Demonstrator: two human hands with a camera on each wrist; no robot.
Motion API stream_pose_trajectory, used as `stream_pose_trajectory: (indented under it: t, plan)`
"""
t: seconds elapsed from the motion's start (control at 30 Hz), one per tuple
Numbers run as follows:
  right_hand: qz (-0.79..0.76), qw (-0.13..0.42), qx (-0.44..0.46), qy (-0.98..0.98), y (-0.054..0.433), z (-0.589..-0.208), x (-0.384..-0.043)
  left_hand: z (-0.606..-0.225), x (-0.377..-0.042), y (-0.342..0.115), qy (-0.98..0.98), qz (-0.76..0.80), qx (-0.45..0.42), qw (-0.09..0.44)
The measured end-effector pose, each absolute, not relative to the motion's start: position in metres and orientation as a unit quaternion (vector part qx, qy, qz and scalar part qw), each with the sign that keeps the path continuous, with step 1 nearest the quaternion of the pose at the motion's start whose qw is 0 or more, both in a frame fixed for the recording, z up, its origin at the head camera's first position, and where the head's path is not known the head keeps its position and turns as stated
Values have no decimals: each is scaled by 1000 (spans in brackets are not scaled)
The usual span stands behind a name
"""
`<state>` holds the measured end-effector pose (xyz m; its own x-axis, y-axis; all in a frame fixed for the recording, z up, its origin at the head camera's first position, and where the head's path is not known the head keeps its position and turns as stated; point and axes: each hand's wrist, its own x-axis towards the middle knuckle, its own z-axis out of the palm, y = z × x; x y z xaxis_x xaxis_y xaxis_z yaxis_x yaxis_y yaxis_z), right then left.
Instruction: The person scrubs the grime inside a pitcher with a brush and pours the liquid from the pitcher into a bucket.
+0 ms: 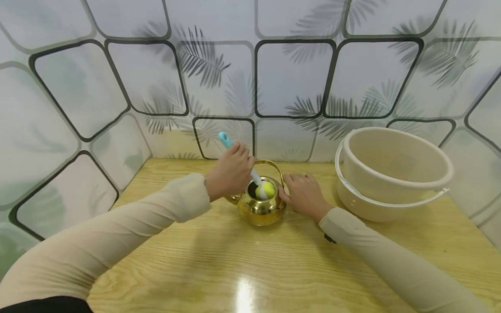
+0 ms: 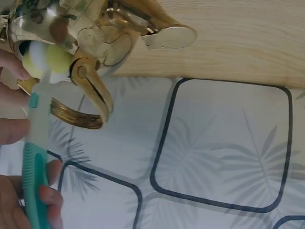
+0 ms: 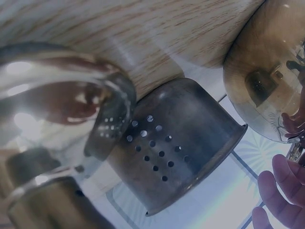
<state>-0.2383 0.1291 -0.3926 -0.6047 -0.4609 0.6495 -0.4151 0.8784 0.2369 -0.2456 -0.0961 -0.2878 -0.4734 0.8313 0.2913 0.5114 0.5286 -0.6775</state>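
- Twelve o'clock: pale back wall (image 1: pixel 293 78) with dark rounded frames (image 1: pixel 256 78) and grey fronds (image 1: pixel 201 61).
- Nine and three o'clock: patterned side walls (image 1: pixel 62 130).
- Six o'clock: wood-grain tabletop (image 1: pixel 188 269), bright glare (image 1: pixel 244 295).

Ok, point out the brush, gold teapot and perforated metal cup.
Brush (image 2: pixel 39 119): left wrist view, on its white section.
Gold teapot (image 1: pixel 261 213): head view, front of its body.
Perforated metal cup (image 3: pixel 188 133): right wrist view, side wall.

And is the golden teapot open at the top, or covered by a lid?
Open: in the head view, the golden teapot has an uncovered mouth, with the yellow sponge brush head in it.
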Motion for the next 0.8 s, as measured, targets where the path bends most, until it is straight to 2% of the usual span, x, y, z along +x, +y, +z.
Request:
stream_pose_trajectory:
  t: [0.57,0.8]
  plan:
    - [-36,365,244,-898,129,-391,-237,-286,-270,-118,-795,221,-497,268]
    - [-37,367,242,-897,128,-390,-237,-280,-277,-118,-768,233,-532,269]
